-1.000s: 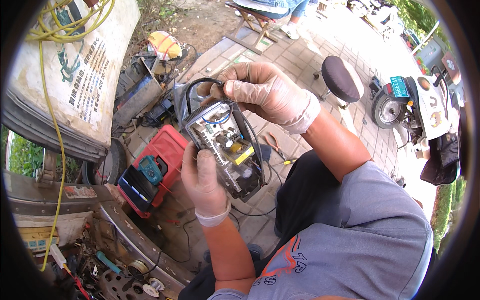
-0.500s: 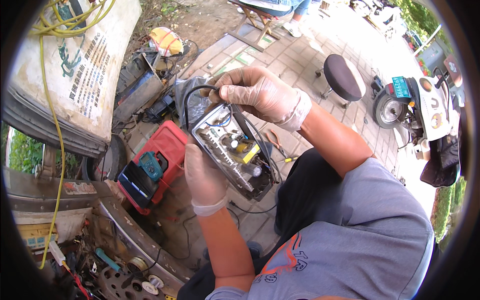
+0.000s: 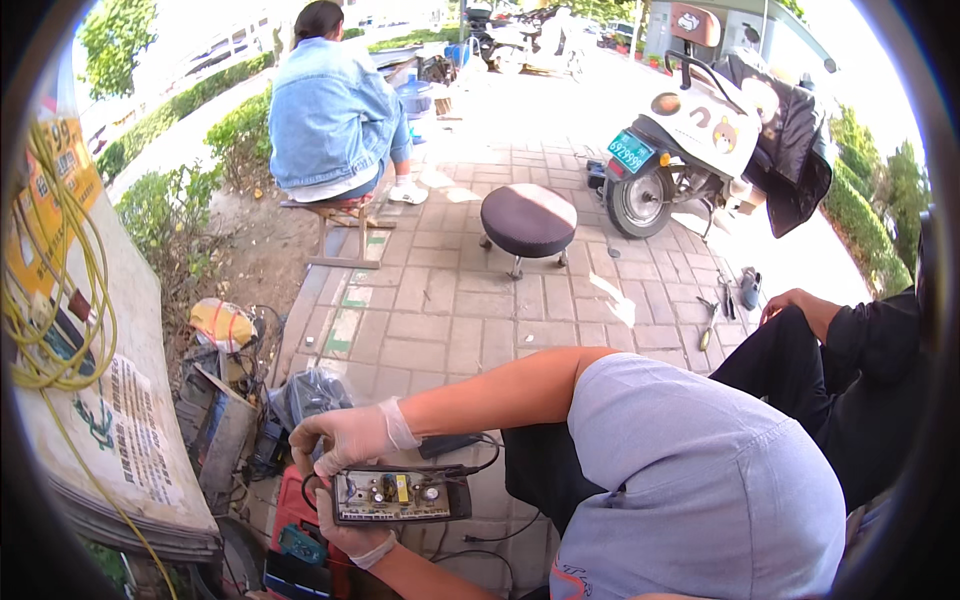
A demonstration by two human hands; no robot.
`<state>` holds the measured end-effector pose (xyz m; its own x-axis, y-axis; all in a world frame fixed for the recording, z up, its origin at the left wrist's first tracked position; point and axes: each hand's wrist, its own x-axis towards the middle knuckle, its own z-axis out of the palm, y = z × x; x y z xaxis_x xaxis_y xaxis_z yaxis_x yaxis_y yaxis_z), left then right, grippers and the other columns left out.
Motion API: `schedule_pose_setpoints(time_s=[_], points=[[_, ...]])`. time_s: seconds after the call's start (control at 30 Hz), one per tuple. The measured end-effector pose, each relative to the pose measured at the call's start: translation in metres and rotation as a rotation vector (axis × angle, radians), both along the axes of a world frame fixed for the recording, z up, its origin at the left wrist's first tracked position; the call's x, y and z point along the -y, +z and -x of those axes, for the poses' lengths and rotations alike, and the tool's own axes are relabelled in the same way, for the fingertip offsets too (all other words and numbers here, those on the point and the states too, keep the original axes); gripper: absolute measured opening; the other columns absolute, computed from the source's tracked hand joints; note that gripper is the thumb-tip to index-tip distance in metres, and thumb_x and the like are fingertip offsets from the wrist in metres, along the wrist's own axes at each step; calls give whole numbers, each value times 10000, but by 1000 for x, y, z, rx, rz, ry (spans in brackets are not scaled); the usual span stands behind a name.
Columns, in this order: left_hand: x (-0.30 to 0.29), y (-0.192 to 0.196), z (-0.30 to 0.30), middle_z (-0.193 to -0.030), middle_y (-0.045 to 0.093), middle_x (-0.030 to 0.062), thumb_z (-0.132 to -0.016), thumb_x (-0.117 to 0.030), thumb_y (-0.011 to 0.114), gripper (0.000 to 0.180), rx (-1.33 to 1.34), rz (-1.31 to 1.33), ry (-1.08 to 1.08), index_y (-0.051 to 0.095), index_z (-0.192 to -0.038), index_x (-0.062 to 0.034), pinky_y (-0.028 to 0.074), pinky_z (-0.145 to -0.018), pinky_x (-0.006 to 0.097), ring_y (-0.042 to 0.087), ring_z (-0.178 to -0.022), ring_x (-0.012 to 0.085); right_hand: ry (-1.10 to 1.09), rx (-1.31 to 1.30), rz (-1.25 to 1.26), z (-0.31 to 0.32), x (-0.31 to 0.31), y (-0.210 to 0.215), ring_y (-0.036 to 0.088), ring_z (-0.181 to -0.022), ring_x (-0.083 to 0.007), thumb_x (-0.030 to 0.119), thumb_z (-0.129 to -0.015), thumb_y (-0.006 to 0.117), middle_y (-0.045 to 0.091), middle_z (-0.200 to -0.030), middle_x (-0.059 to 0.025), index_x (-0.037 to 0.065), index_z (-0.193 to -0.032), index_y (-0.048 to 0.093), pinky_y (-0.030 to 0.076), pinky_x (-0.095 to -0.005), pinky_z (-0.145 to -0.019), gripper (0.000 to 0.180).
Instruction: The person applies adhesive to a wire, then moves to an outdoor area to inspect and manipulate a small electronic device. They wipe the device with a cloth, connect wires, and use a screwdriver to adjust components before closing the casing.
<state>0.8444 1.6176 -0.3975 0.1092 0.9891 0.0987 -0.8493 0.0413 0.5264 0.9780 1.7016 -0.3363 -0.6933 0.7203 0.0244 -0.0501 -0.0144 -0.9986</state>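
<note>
An opened charger (image 3: 385, 512), a dark oblong case with its circuit board bare, lies face up between my gloved hands. My left hand (image 3: 345, 530) grips its near left end from below, with the fingers partly hidden by the case. Over the far left end, my right hand (image 3: 360, 437) has its fingers bent and pinched on the black cable (image 3: 307, 490) that loops out there. Another dark cord (image 3: 497, 452) curves from the charger's right end. Both hands wear thin, translucent gloves.
Below my hands sits a red toolbox (image 3: 290, 500) with a teal multimeter (image 3: 302, 545). A round stool (image 3: 530, 220) stands ahead, near a parked white scooter (image 3: 700, 125). One person (image 3: 330, 110) sits at far left; another's dark-clothed knee (image 3: 780, 350) is at right. Pliers (image 3: 729, 295) lie on the paving.
The head view has swung up, bringing the seated person and more street into sight. The charger appears lower and more level, still between both hands.
</note>
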Motion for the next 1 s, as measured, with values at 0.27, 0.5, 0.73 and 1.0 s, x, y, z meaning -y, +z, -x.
schedule_pose_setpoints(time_s=[0.27,0.5,0.73,1.0], points=[[-22,-18,18,-1415,427,147,-1004,-354,358,538,31,-133,-346,355,-1418,-12,304,-1099,425,421,-1299,273,38,65,77,-6,-8,-18,611,-1024,-221,140,-832,711,545,-1267,-183,-71,-1454,174,503,-317,-869,849],[-15,-6,15,-1195,567,157,-991,-254,495,398,-484,-159,104,484,-1254,45,491,-929,390,593,-1060,249,74,-18,-54,2,-19,-32,593,-1117,-246,117,-773,758,219,-1521,-220,-77,-1438,224,466,-318,-965,875],[-22,-12,-1,-1294,507,175,-1006,-281,451,417,-252,-100,91,470,-1272,38,474,-965,396,544,-1152,249,4,83,-230,-7,-24,-24,528,-1205,-298,209,-731,785,143,-1544,-234,-77,-1411,309,455,-364,-977,878],[-23,-23,6,-1267,537,172,-1007,-212,423,314,-75,-33,38,518,-1259,-50,446,-981,505,535,-1159,340,-25,215,-428,-20,-34,-16,537,-1169,-370,433,-909,548,429,-1383,-266,-81,-1212,543,418,-399,-994,597]])
